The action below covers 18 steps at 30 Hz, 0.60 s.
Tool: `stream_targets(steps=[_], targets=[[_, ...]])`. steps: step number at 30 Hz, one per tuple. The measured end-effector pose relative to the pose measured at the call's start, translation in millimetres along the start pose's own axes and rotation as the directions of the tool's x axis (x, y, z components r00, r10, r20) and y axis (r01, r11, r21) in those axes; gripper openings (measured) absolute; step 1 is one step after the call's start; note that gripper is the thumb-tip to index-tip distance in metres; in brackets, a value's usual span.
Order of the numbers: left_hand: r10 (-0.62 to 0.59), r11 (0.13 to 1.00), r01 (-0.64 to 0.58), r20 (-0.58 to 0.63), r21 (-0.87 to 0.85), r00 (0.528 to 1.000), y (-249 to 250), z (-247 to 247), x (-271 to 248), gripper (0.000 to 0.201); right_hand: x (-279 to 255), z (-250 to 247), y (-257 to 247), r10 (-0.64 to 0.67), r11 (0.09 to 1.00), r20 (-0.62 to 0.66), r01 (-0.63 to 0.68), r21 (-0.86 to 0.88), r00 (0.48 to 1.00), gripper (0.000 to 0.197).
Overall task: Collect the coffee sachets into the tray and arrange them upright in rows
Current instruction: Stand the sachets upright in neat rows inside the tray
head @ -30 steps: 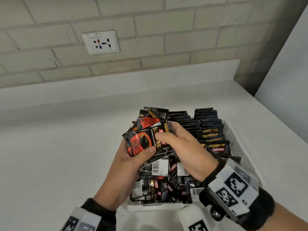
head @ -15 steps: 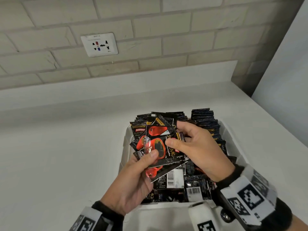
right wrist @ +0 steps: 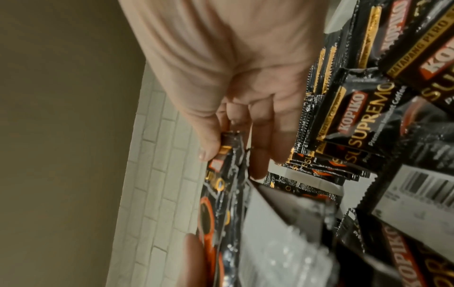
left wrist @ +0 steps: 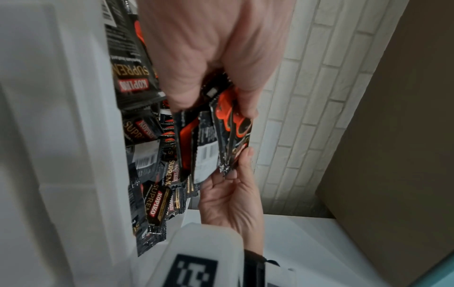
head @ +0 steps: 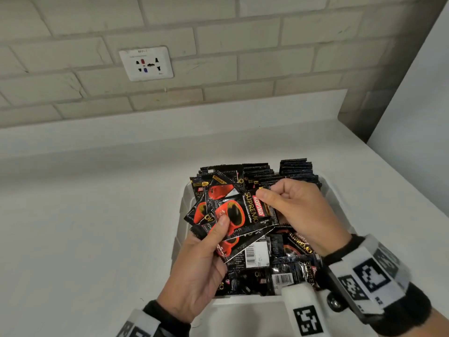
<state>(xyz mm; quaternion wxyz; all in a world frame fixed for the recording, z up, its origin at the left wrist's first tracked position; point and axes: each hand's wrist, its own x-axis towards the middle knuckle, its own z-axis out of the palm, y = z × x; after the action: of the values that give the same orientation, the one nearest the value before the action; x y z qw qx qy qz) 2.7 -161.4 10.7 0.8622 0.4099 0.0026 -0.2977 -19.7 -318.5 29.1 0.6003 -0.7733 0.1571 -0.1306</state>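
A white tray (head: 182, 205) on the counter is full of black and red coffee sachets. At its far end sachets stand upright in rows (head: 295, 169); loose ones (head: 286, 271) lie jumbled at the near end. Above the tray my left hand (head: 206, 254) grips a fanned bunch of sachets (head: 239, 216) with its thumb on top. My right hand (head: 289, 210) pinches the far end of the top sachet between thumb and forefinger. The left wrist view shows the bunch of sachets (left wrist: 216, 136) edge-on between both hands. In the right wrist view my thumb pinches the sachet's edge (right wrist: 228, 147).
The tray sits on a white counter (head: 97, 215) against a pale brick wall with a socket plate (head: 146, 63). A white panel (head: 418, 122) rises at the right. A white tray lid or flap (head: 243, 314) lies at the near edge below my hands.
The bunch in my left hand has fanned out and tilted. My right hand has shifted from lying over the bunch to pinching the top sachet's far end.
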Motion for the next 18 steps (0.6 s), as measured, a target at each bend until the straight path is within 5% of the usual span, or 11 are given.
stream_targets(steps=[6, 8, 11, 14, 18], targets=[[-0.022, 0.999, 0.018, -0.082, -0.040, 0.996, -2, 0, 0, 0.027, -1, -2, 0, 0.027, 1.000, -0.036, -0.027, -0.003, 0.999, 0.018], [-0.018, 0.998, 0.009, -0.136, -0.067, 0.991, -1, -1, 2, 0.039, -1, -6, -5, 0.116, 0.971, -0.139, -0.083, 0.223, 0.983, 0.017], [0.016, 0.995, -0.034, -0.186, -0.096, 0.982, 2, -2, 3, 0.049, 1, -20, -12, 0.262, 0.787, -0.235, -0.066, 0.613, 0.936, 0.019], [0.060, 0.995, -0.076, -0.217, -0.064, 0.974, 4, -2, 4, 0.049, -2, -29, -19, 0.297, 0.732, -0.117, -0.147, 0.666, 0.948, 0.015], [0.114, 0.993, -0.116, -0.228, 0.007, 0.967, 4, 1, 5, 0.036, -12, -23, -23, 0.201, 0.855, 0.227, -0.284, 0.435, 0.953, 0.028]])
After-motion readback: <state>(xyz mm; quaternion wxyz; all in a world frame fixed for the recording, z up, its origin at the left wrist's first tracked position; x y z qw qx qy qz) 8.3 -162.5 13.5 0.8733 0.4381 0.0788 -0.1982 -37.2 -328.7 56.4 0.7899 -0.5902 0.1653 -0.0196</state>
